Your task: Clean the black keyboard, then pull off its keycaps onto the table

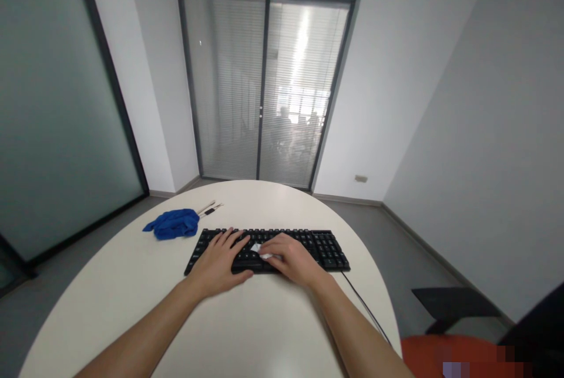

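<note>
A black keyboard (326, 248) with a number pad lies across the round table in front of me. My left hand (218, 266) rests on its left part, fingers spread and thumb along the front edge, with nothing held. Near the middle keys, my right hand (288, 254) has its fingers closed on a small crumpled white tissue (255, 247), pressed against the keys. The fingers partly cover the tissue, and both hands hide some of the keys.
A bunched blue cloth (174, 224) lies on the white table (247, 337) at the left. Beside it are thin sticks and a small black-handled tool (211, 211). The keyboard's cable (365, 304) runs toward me over the right side. A red-seated chair (458, 351) stands at the right.
</note>
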The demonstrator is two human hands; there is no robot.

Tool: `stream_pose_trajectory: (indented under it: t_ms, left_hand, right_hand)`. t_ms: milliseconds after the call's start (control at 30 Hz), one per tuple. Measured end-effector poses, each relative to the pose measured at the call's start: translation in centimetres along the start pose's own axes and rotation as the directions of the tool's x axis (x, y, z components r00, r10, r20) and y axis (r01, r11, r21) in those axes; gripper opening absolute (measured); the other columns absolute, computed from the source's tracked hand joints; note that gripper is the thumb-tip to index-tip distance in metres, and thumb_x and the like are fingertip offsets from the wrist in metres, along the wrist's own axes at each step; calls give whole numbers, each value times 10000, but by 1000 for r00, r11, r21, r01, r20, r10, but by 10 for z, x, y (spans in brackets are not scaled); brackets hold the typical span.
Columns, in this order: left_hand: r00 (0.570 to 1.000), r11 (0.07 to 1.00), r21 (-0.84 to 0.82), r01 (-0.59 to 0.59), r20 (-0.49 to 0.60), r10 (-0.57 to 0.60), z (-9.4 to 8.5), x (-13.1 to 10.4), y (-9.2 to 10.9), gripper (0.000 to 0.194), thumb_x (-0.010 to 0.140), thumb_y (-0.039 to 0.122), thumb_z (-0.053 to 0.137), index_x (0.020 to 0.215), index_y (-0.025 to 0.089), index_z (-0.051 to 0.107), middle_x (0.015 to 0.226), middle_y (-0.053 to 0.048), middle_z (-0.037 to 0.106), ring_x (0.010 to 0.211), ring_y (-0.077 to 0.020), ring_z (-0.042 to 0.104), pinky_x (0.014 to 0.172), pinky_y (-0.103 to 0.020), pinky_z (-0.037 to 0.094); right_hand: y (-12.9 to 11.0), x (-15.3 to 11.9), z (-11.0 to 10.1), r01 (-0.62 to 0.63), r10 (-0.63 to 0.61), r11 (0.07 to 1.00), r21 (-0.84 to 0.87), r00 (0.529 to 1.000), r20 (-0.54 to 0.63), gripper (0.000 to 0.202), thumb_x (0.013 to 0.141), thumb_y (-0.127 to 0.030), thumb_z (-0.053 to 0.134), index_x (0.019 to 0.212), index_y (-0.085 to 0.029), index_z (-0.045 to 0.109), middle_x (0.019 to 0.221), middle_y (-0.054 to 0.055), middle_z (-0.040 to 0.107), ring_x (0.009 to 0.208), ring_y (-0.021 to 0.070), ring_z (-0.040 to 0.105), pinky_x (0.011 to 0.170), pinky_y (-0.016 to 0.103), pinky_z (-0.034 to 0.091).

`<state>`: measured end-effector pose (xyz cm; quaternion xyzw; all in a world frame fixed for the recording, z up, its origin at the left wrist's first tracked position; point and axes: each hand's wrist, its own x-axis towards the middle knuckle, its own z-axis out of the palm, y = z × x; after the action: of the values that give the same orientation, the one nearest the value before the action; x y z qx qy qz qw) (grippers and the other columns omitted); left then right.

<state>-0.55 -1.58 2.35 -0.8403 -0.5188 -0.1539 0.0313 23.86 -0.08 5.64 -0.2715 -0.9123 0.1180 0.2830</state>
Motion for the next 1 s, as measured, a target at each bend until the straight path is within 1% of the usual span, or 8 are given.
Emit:
stream_pose_trajectory:
  t_ms: [167,300,400,533,600,733,900,1000]
  left_hand:
    - [1000,1000,2,-7,4,7,1,0,-1,791,792,648,551,1461,264,375,1516,-76,379,1418,-346,258,1152,-517,213]
    - [1000,1000,3,-4,7,4,3,0,-2,799,790,655,550,1464,267,369,1525,-76,366,1419,-354,253,1153,-528,201]
    - [1000,1000,-4,-4,1,4,3,0,-2,799,788,649,558,1463,264,371,1524,-78,366,1419,-352,255,1153,-526,203]
    - [1000,1000,-10,-10,-14,10,4,0,-2,792,781,644,569,1453,265,386,1511,-76,387,1413,-349,270,1145,-521,223]
    - [999,1000,-12,-18,-27,18,5,1,-2,785,785,646,563,1449,264,392,1506,-75,396,1410,-347,278,1143,-517,229]
    - [998,999,-21,-33,-46,32,6,0,-4,778,804,650,537,1457,256,380,1501,-76,407,1409,-342,286,1143,-510,235]
    - [999,999,-31,-26,-39,25,6,1,-3,816,785,670,550,1452,227,390,1500,-85,409,1408,-347,285,1149,-509,230]
    - [1000,999,-31,-14,-23,13,7,3,3,821,773,669,567,1445,226,403,1501,-88,406,1410,-351,278,1149,-522,224]
  right_hand:
    - [5,-2,-3,-17,25,997,-75,994,110,220,807,-183,665,994,-256,755,897,32,732,860,180,628,786,260,454]
    - [7,-6,-6,-57,73,991,-121,989,130,206,754,-191,692,934,-253,768,847,25,723,807,178,635,738,252,449]
    - [3,-6,-6,-46,56,994,-99,994,93,169,794,-204,667,936,-223,756,866,37,726,826,179,635,769,266,459]
    - [-5,2,2,43,-44,998,-43,999,-6,222,882,-186,604,1058,-242,726,1088,53,709,1008,187,600,908,309,446]
    - [-9,6,8,76,-76,996,-48,997,11,217,894,-202,603,1065,-253,727,1150,49,693,1038,190,589,927,322,439]
    - [-14,11,14,93,-87,995,-45,990,106,211,908,-230,590,1069,-222,725,1079,53,727,964,180,616,888,296,446]
    - [-11,9,7,6,7,993,-118,994,109,171,891,-227,599,991,-204,735,930,48,743,900,178,623,827,263,449]
    - [-10,9,6,4,8,989,-147,997,81,172,897,-228,596,1004,-206,729,951,47,736,918,179,614,855,275,439]
